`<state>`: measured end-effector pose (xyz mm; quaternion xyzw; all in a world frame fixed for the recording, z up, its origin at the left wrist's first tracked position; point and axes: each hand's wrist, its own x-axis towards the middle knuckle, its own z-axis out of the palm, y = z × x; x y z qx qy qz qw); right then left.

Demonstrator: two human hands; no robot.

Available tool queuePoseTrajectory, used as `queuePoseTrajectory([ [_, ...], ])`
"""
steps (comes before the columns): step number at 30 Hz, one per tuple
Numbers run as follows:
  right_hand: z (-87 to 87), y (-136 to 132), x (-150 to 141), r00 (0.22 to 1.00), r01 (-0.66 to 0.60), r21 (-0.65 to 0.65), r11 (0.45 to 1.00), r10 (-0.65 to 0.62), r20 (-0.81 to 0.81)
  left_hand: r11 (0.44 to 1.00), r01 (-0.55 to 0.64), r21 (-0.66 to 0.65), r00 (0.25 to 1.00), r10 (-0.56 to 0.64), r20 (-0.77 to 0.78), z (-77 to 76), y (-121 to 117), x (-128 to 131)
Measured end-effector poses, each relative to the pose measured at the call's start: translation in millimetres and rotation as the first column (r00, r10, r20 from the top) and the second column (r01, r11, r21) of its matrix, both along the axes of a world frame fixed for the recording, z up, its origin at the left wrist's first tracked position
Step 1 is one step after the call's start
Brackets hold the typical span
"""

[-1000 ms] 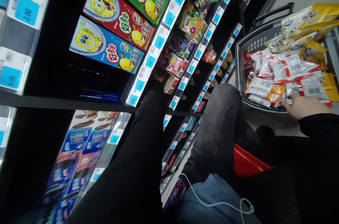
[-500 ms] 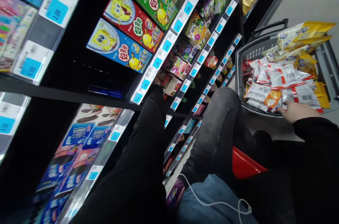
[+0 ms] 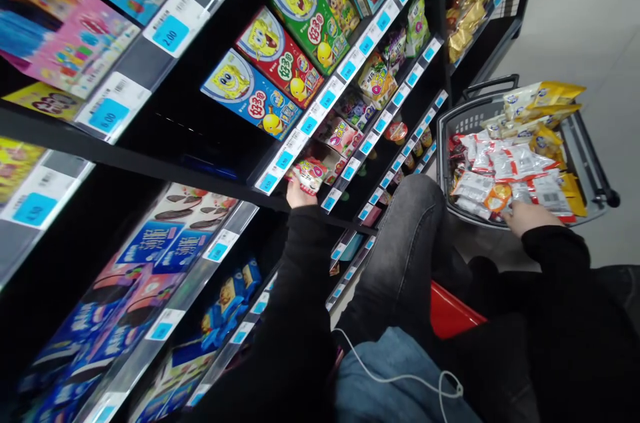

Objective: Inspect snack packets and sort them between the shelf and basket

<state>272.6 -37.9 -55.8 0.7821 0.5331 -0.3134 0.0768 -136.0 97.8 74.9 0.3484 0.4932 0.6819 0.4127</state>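
Three SpongeBob boxes [image 3: 280,69] standing in a row on the black shelf unit [image 3: 165,163]; blue price tags [image 3: 170,33] running along its edges; cookie boxes [image 3: 165,243] lying below them.

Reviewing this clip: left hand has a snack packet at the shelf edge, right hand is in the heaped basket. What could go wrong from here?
The left hand has only a fingertip grip on the snack packet, so it might slip or catch the price tag rail. The right hand rests on packets piled above the rim of the basket; the yellow bags on top could slide out.
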Motion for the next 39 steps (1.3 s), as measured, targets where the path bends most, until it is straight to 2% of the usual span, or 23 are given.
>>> queuePoseTrajectory([
  [2, 7.2, 1.8, -11.9, 0.998, -0.019, 0.076, 0.997, 0.023, -0.054, 0.998, -0.040, 0.038, 0.999, 0.040, -0.021, -8.6, -27.0, 10.8],
  [4, 19.2, 3.1, -32.2, 0.978, 0.003, 0.183, 0.983, 0.036, -0.205, 0.998, -0.055, 0.024, 0.995, 0.057, -0.087, -16.0, -56.0, 27.1],
  [5, 27.0, 3.0, -44.8, 0.942, 0.057, 0.214, 0.975, 0.019, -0.334, 0.999, -0.032, -0.024, 0.990, 0.028, -0.135, -18.0, -69.0, 36.8],
  [6, 35.5, 2.0, -58.2, 0.848, 0.128, 0.199, 0.972, -0.003, -0.529, 0.997, 0.013, -0.076, 0.982, -0.028, -0.189, -18.2, -80.1, 47.2],
  [7, 44.5, 0.2, -71.4, 0.682, 0.218, 0.104, 0.970, -0.076, -0.727, 0.989, 0.072, -0.125, 0.963, -0.102, -0.250, -16.6, -89.1, 57.7],
  [8, 53.2, -2.4, -83.1, 0.476, 0.272, -0.031, 0.962, -0.162, -0.865, 0.977, 0.142, -0.162, 0.931, -0.187, -0.314, -13.2, -96.0, 68.0],
  [10, 68.3, -8.4, -99.0, 0.045, 0.167, -0.231, 0.958, -0.242, -0.969, 0.923, 0.336, -0.189, 0.813, -0.386, -0.435, -1.5, -104.0, 87.2],
  [11, 73.8, -11.3, -102.1, -0.117, 0.123, -0.268, 0.955, -0.255, -0.960, 0.866, 0.463, -0.189, 0.726, -0.493, -0.479, 5.9, -105.8, 95.7],
  [12, 77.9, -13.8, -101.8, -0.235, 0.108, -0.273, 0.956, -0.242, -0.942, 0.783, 0.593, -0.185, 0.623, -0.592, -0.510, 13.6, -106.5, 103.5],
  [13, 80.4, -15.6, -98.8, -0.304, 0.138, -0.257, 0.957, -0.206, -0.930, 0.684, 0.707, -0.182, 0.512, -0.672, -0.535, 21.1, -106.4, 110.5],
  [14, 81.6, -16.9, -93.7, -0.329, 0.198, -0.227, 0.954, -0.153, -0.932, 0.592, 0.785, -0.180, 0.414, -0.719, -0.558, 27.7, -105.9, 117.0],
  [15, 81.8, -17.8, -87.4, -0.319, 0.265, -0.187, 0.946, -0.096, -0.943, 0.536, 0.826, -0.176, 0.352, -0.733, -0.582, 33.2, -105.1, 122.8],
  [16, 81.2, -18.2, -80.8, -0.290, 0.324, -0.140, 0.936, -0.043, -0.956, 0.527, 0.832, -0.171, 0.334, -0.723, -0.604, 37.2, -104.4, 128.1],
  [18, 78.9, -18.4, -69.4, -0.214, 0.412, -0.050, 0.910, 0.043, -0.976, 0.591, 0.791, -0.160, 0.399, -0.695, -0.598, 40.3, -103.9, 137.1],
  [20, 76.8, -17.8, -62.8, -0.135, 0.505, 0.027, 0.863, 0.109, -0.985, 0.621, 0.765, -0.172, 0.498, -0.739, -0.453, 38.2, -104.8, 143.9],
  [22, 75.8, -17.0, -60.1, -0.015, 0.578, 0.133, 0.805, 0.174, -0.985, 0.564, 0.799, -0.208, 0.526, -0.823, -0.214, 33.4, -106.0, 148.5],
  [24, 75.9, -16.1, -58.8, 0.135, 0.583, 0.285, 0.761, 0.255, -0.957, 0.522, 0.820, -0.237, 0.514, -0.852, -0.097, 28.4, -106.4, 151.5],
  [27, 75.9, -14.5, -56.9, 0.305, 0.484, 0.478, 0.733, 0.371, -0.877, 0.530, 0.785, -0.319, 0.466, -0.846, -0.258, 21.7, -104.5, 154.3],
  [29, 73.9, -12.9, -56.6, 0.375, 0.457, 0.526, 0.717, 0.381, -0.845, 0.531, 0.751, -0.393, 0.412, -0.842, -0.349, 16.5, -102.6, 155.6],
  [31, 69.9, -11.1, -58.4, 0.391, 0.497, 0.519, 0.696, 0.354, -0.849, 0.564, 0.704, -0.432, 0.427, -0.822, -0.376, 10.2, -101.1, 156.6],
  [35, 61.9, -8.2, -65.1, 0.265, 0.588, 0.421, 0.691, 0.327, -0.907, 0.670, 0.639, -0.378, 0.557, -0.741, -0.374, 0.1, -98.6, 156.1],
  [37, 60.9, -7.5, -66.3, 0.243, 0.602, 0.395, 0.694, 0.312, -0.918, 0.665, 0.653, -0.361, 0.568, -0.746, -0.347, -0.9, -96.7, 153.6],
  [39, 61.3, -7.0, -64.8, 0.285, 0.587, 0.408, 0.699, 0.294, -0.912, 0.630, 0.673, -0.388, 0.531, -0.776, -0.340, -0.4, -94.1, 150.5],
])
